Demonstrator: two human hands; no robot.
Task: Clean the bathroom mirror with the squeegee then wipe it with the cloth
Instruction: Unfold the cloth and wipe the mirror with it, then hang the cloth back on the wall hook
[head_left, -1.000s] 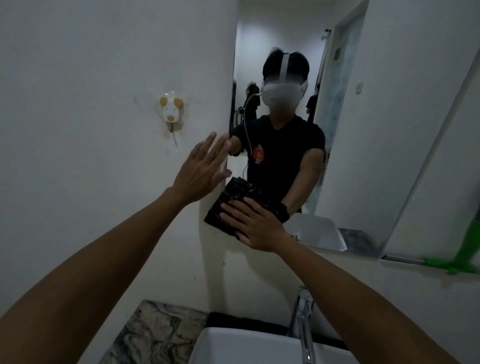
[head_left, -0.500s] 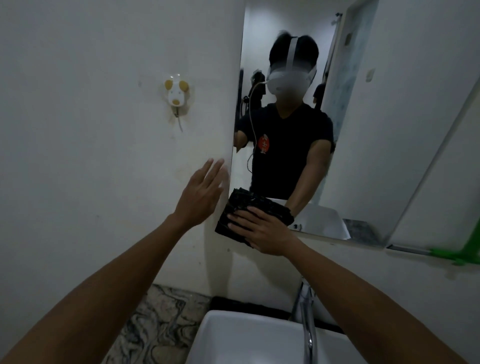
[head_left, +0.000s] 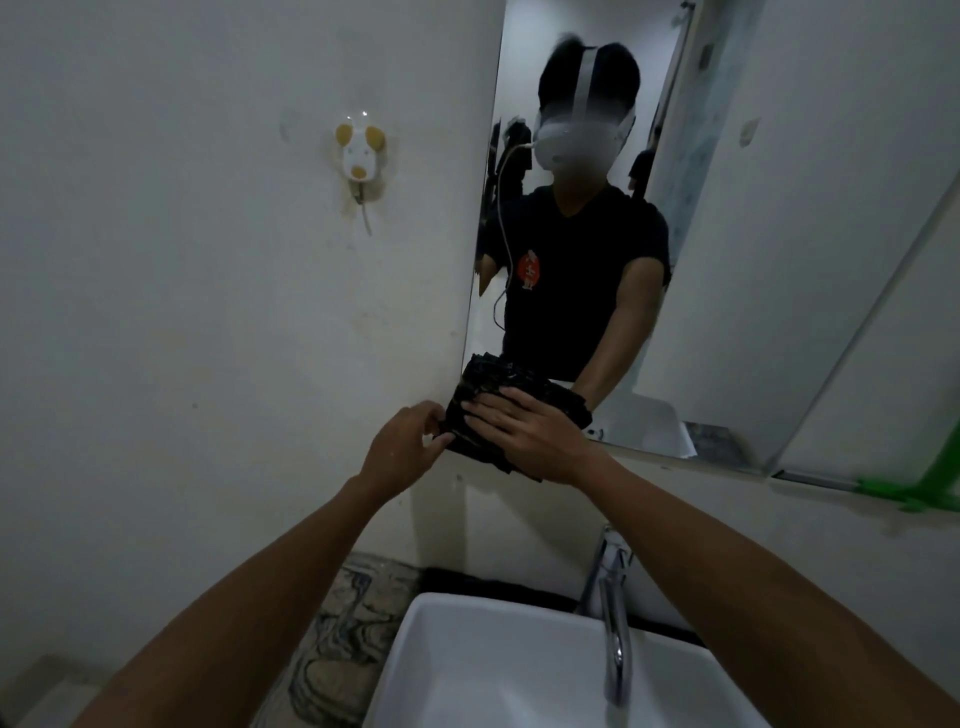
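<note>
The bathroom mirror hangs on the white wall and reflects a person in a dark shirt. A dark folded cloth is pressed against the mirror's lower left corner. My right hand lies flat on the cloth, fingers spread. My left hand pinches the cloth's left edge with its fingertips. The green squeegee rests on the ledge at the far right, away from both hands.
A white basin with a chrome tap sits below my arms. A marbled counter lies left of it. A small mouse-shaped wall hook hangs on the wall left of the mirror.
My left hand came down from an open raised pose and closed on the cloth's left edge. My right hand stayed flat on the cloth at the mirror's corner.
</note>
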